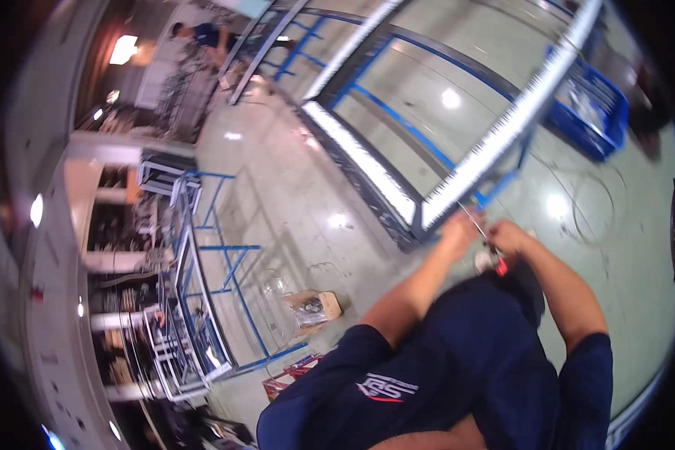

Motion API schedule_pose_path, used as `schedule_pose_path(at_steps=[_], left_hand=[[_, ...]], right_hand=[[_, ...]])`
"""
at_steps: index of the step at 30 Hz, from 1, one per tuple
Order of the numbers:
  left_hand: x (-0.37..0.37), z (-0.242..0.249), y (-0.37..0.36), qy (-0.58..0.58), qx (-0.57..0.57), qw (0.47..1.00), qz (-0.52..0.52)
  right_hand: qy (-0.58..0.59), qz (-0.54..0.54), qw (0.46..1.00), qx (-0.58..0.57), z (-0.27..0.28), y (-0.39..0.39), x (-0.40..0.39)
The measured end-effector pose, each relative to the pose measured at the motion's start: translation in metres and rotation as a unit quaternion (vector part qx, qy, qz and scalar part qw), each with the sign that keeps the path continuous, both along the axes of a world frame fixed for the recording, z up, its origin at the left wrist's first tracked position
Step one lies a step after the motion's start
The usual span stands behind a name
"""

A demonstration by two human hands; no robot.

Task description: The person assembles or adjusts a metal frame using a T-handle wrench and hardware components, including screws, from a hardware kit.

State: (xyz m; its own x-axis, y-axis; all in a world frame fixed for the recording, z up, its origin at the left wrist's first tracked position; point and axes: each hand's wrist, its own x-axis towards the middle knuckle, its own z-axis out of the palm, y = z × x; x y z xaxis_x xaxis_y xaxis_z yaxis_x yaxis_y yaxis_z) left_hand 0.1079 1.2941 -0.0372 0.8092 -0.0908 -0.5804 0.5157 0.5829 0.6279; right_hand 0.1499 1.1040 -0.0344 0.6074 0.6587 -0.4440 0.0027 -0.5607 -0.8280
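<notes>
Near the corner of a large white-and-dark frame [373,160], both hands are close together in front of my body. My left hand [461,227] is bent around a thin metal shaft [478,228], right beside the frame's corner. My right hand [508,238] is closed on the other end of this tool, and a red part [502,266] shows just below it. The fingertips of both hands are small and blurred. The frame rests on blue supports [405,120].
A blue bin [589,112] with clear bags hangs or stands at the upper right. Cables lie on the floor near it. A cardboard box [313,312] and a blue trestle [236,300] stand at lower left. A person [206,37] is far off at the upper left.
</notes>
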Motion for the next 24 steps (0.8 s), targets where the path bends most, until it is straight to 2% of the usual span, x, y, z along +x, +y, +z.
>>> schedule_pose_path(at_steps=[2,5,10,12,13,14,15,16,17,18,19,20,23,24], left_hand=[[0.004,0.008,-0.006,0.029,-0.008,0.998,0.062],[0.011,0.005,-0.010,0.067,0.008,0.987,0.143],[0.016,0.000,-0.017,0.087,0.018,0.976,0.198],[0.018,-0.012,-0.016,0.072,-0.019,0.977,0.202],[0.017,-0.003,-0.018,0.033,0.035,0.978,0.205],[0.019,-0.054,-0.004,0.078,0.019,0.979,0.189],[0.023,-0.107,0.009,-0.177,0.221,0.952,0.115],[0.022,-0.075,0.006,-0.022,-0.055,0.977,0.205],[0.019,-0.057,0.018,-0.034,-0.051,0.991,0.117],[0.021,-0.021,0.005,0.003,-0.060,0.989,0.132],[0.023,-0.019,0.005,0.022,-0.077,0.987,0.136],[0.022,0.008,-0.004,0.050,-0.003,0.988,0.146],[0.021,0.021,-0.009,0.088,0.026,0.985,0.148],[0.021,0.023,-0.009,0.085,0.026,0.985,0.147]], right_hand=[[0.099,-0.057,0.993,0.015,0.003,0.000,-0.004],[0.102,-0.080,0.992,-0.006,0.013,0.001,-0.008],[0.140,-0.115,0.983,-0.033,0.025,0.008,-0.005],[-0.017,-0.017,0.996,-0.081,0.016,0.005,-0.002],[-0.104,0.036,0.988,-0.109,0.013,0.009,0.001],[-0.097,0.037,0.987,-0.126,-0.006,0.011,0.001],[-0.201,0.101,0.969,-0.100,-0.049,0.011,0.003],[-0.202,0.090,0.971,-0.085,-0.056,0.010,0.002],[-0.156,0.098,0.982,-0.045,-0.041,0.010,0.005],[-0.083,0.006,0.994,-0.064,0.031,0.012,0.003],[-0.074,-0.017,0.996,-0.042,0.010,0.013,0.002],[0.044,-0.060,0.997,-0.022,0.021,0.014,0.002],[0.090,-0.087,0.992,-0.008,0.035,0.016,-0.005],[0.058,-0.082,0.994,-0.031,0.034,0.018,-0.006]])
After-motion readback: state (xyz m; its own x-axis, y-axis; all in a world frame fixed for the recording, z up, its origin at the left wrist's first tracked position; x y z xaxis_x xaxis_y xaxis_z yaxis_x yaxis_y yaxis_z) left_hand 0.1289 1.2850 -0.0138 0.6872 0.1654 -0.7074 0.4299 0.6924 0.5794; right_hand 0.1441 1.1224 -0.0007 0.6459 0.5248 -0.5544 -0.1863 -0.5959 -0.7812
